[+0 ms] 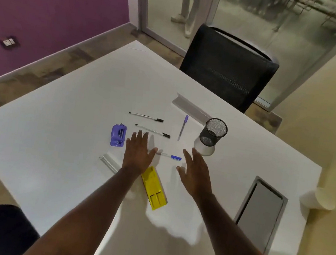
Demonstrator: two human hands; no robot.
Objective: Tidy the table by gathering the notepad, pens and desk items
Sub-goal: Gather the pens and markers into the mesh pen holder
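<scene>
— Two hands are being held over the middle of the counter [60, 135], both spread flat with fingers apart and nothing being gripped. The left hand [138, 153] is being hovered just above the capless end of a blue-capped pen [169, 155]; the right hand [196, 173] is being kept apart from it, nearer the mesh pen cup [214, 132].

— Which step is being worked on?

— Gathering is judged to be only starting: nothing is being held, and the cup is being left seemingly empty toward the far right edge.

— What is being asked of the next move?

— Probably a pinch on the blue-capped pen, since it is lying closest, between the two hands. Thin barrels lying flat are being judged awkward to lift, so fingertips would be needed at the counter surface.

— How are the task's things looking?

— Two clear pens with black caps, one [146, 116] and another [153, 130], are being shown nearly parallel beyond the left hand. A purple pen [183, 127] is lying just left of the cup. A purple hole punch [118, 135] is sitting left of the left hand, and a yellow tray-like item [154, 188] is lying between the forearms, toward the near edge. A notepad cannot be told with confidence against the white counter.
</scene>
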